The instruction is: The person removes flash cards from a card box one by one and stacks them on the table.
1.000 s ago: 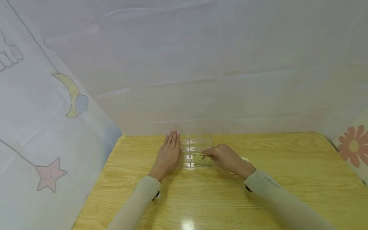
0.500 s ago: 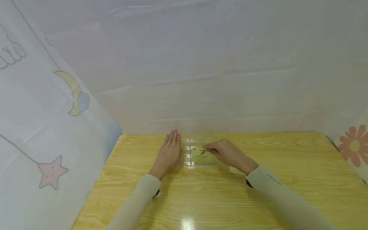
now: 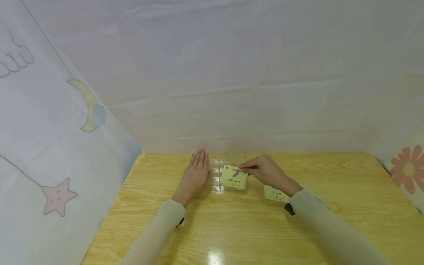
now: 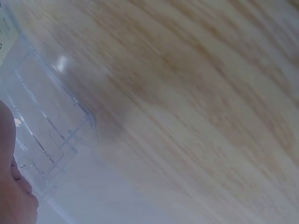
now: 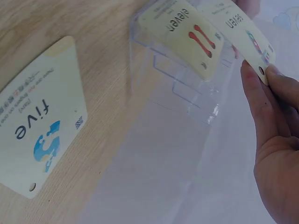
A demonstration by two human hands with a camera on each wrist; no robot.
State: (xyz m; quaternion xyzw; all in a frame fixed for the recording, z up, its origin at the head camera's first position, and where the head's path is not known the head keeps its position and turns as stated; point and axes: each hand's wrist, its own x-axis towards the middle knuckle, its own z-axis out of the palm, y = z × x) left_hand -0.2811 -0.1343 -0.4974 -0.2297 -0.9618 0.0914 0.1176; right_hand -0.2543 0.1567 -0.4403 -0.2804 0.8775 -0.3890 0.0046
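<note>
My right hand (image 3: 269, 171) pinches a cream flash card (image 3: 233, 181) reading "seven" by its upper corner, between thumb and fingers. The card leans in front of a clear plastic card rack (image 4: 44, 105). Behind it, in the right wrist view, a card (image 5: 180, 32) reading "eleven" with a red 11 sits in the rack. Straight-fingered, my left hand (image 3: 197, 173) lies along the rack's left side in the head view. Only part of that hand shows at the left wrist view's edge.
A "five" card (image 5: 44, 123) with a blue 5 lies flat on the wooden table (image 3: 202, 225), right of the rack and partly under my right forearm. A pale wall sheet (image 3: 213, 84) rises right behind the table's back edge.
The "seven" card has come up and tilted, so more of its face shows. My right hand has shifted slightly right with it. The left hand stays against the rack.
</note>
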